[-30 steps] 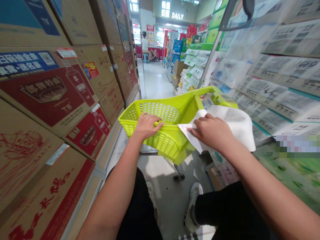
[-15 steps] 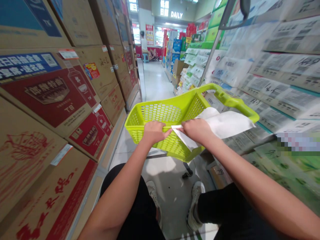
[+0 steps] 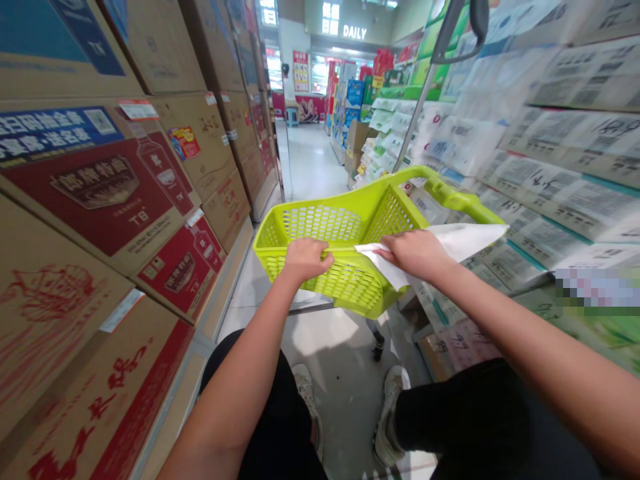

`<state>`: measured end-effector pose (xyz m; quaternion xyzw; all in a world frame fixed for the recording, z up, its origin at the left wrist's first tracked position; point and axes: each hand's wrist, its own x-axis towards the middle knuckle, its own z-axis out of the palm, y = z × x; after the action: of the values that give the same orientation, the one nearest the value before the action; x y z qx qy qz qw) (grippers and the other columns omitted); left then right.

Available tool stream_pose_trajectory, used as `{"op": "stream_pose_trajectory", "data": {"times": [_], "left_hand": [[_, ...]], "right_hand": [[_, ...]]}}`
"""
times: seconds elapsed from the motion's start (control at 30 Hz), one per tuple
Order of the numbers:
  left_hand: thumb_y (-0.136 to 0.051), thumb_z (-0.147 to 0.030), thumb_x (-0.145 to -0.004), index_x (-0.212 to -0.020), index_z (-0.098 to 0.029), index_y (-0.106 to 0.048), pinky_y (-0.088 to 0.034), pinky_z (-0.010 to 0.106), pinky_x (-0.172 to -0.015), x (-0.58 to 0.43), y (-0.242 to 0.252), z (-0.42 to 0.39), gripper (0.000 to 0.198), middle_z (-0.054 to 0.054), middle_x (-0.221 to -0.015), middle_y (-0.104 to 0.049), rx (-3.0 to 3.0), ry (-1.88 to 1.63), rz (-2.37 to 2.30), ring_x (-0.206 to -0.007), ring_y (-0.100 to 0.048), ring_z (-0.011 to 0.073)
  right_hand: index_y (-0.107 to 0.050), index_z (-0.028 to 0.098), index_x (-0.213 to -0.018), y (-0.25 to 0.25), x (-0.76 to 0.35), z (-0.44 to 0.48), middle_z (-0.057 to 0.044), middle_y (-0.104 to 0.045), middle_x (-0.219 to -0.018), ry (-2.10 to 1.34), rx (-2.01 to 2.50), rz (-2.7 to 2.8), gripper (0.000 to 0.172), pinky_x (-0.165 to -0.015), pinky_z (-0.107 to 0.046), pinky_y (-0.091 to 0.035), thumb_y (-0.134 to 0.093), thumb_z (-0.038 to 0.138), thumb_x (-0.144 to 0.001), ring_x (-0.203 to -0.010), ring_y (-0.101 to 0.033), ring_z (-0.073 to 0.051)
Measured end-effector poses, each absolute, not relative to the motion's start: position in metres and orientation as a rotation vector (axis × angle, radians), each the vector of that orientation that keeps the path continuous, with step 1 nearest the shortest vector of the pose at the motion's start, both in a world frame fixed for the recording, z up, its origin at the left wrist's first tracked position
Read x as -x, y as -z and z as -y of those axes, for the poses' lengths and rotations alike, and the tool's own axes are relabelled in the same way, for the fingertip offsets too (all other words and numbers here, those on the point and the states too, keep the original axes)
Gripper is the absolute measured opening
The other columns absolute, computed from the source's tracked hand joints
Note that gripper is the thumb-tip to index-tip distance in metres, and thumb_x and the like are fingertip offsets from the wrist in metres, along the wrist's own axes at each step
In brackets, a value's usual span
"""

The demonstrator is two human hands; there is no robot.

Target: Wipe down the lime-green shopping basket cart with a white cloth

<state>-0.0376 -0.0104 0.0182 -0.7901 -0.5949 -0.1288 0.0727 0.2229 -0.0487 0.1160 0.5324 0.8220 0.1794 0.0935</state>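
Observation:
A lime-green plastic shopping basket (image 3: 325, 227) on wheels stands in the aisle in front of me. My left hand (image 3: 304, 259) is closed over the basket's near rim. My right hand (image 3: 415, 253) presses a white cloth (image 3: 460, 240) against the near right part of the rim, with the fingers closed on the cloth. The cloth trails off to the right under the basket's green handle (image 3: 450, 197).
Stacked cardboard cartons (image 3: 110, 187) line the left side. Shelves of packaged goods (image 3: 550, 153) fill the right. My legs in black trousers and my shoes (image 3: 390, 413) are on the grey floor below the basket. The aisle runs ahead towards a "DAILY" sign (image 3: 355, 31).
The basket has tilted and shifted slightly. My right hand with the cloth has slid along the near rim, and the cloth lies flatter. My left hand has closed on the rim.

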Motion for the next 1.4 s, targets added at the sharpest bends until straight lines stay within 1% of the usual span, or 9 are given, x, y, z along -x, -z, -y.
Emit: {"op": "stream_pose_trajectory", "data": {"times": [0.1,0.23,0.43,0.57,0.67,0.83,1.07,1.27,1.4], "left_hand": [[-0.047,-0.049,-0.092,-0.1,-0.024,-0.081,-0.049,0.04,-0.076,0.044,-0.017,0.007,0.043,0.012,-0.1,-0.08,2.354,0.419,1.783,-0.098,-0.074,0.0322],[-0.048,-0.049,-0.09,-0.1,-0.024,-0.082,-0.048,0.04,-0.075,0.053,-0.015,0.005,0.043,0.012,-0.099,-0.08,2.331,0.432,1.803,-0.098,-0.074,0.033],[-0.049,-0.048,-0.089,-0.103,-0.025,-0.082,-0.047,0.04,-0.076,0.059,-0.014,0.006,0.042,0.011,-0.101,-0.08,2.322,0.453,1.809,-0.099,-0.073,0.0324],[-0.051,-0.049,-0.088,-0.101,-0.025,-0.082,-0.047,0.04,-0.077,0.056,-0.012,0.009,0.041,0.01,-0.101,-0.08,2.325,0.483,1.815,-0.1,-0.072,0.0322],[-0.052,-0.05,-0.089,-0.099,-0.025,-0.081,-0.046,0.041,-0.076,0.054,-0.009,0.012,0.04,0.01,-0.102,-0.08,2.367,0.494,1.765,-0.1,-0.072,0.0325],[-0.041,-0.05,-0.098,-0.112,-0.023,-0.079,-0.044,0.043,-0.081,0.052,-0.003,0.019,0.049,0.012,-0.109,-0.079,2.437,0.538,1.658,-0.104,-0.07,0.0318],[-0.03,-0.051,-0.104,-0.091,-0.023,-0.078,-0.035,0.04,-0.071,0.044,-0.002,0.02,0.057,0.013,-0.096,-0.078,2.401,0.616,1.694,-0.091,-0.068,0.0305],[-0.034,-0.049,-0.104,-0.093,-0.021,-0.08,-0.035,0.04,-0.071,0.037,-0.004,0.02,0.055,0.015,-0.095,-0.078,2.362,0.649,1.752,-0.091,-0.068,0.0315],[-0.038,-0.048,-0.104,-0.094,-0.021,-0.08,-0.038,0.04,-0.072,0.029,-0.008,0.027,0.051,0.015,-0.095,-0.078,2.397,0.653,1.738,-0.092,-0.069,0.0322]], "right_hand": [[-0.075,0.019,-0.11,-0.129,-0.249,0.049,-0.015,-0.077,-0.1,-0.505,-1.578,-2.447,0.054,-0.075,-0.034,-0.043,-0.034,0.055,-0.108,-0.094,-0.071,-0.027],[-0.073,0.021,-0.125,-0.136,-0.28,0.048,-0.016,-0.071,-0.117,-0.561,-1.494,-2.596,0.043,-0.086,-0.037,-0.044,-0.045,0.047,-0.106,-0.11,-0.061,-0.03],[-0.069,0.02,-0.132,-0.139,-0.295,0.055,-0.013,-0.069,-0.109,-0.497,-1.454,-2.662,0.044,-0.089,-0.037,-0.044,-0.045,0.046,-0.105,-0.1,-0.062,-0.028],[-0.07,0.015,-0.12,-0.14,-0.277,0.068,-0.016,-0.068,-0.109,-0.587,-1.497,-2.584,0.043,-0.083,-0.036,-0.043,-0.042,0.045,-0.106,-0.102,-0.063,-0.029],[-0.069,0.015,-0.107,-0.138,-0.265,0.072,-0.015,-0.069,-0.109,-0.659,-1.528,-2.513,0.033,-0.078,-0.036,-0.042,-0.046,0.039,-0.105,-0.104,-0.063,-0.029],[-0.069,0.016,-0.102,-0.139,-0.268,0.062,-0.012,-0.07,-0.103,-0.525,-1.387,-2.609,0.018,-0.075,-0.033,-0.041,-0.055,0.027,-0.1,-0.095,-0.065,-0.025],[-0.067,0.016,-0.103,-0.132,-0.276,0.057,-0.012,-0.069,-0.105,-0.532,-1.328,-2.687,0.023,-0.071,-0.033,-0.04,-0.048,0.027,-0.103,-0.09,-0.066,-0.023],[-0.066,0.018,-0.102,-0.13,-0.279,0.051,-0.012,-0.07,-0.109,-0.51,-1.38,-2.668,0.024,-0.07,-0.032,-0.041,-0.047,0.032,-0.104,-0.091,-0.067,-0.022],[-0.066,0.018,-0.106,-0.118,-0.244,0.045,-0.013,-0.073,-0.116,-0.444,-1.383,-2.622,0.03,-0.069,-0.031,-0.042,-0.045,0.039,-0.107,-0.094,-0.07,-0.023]]}}
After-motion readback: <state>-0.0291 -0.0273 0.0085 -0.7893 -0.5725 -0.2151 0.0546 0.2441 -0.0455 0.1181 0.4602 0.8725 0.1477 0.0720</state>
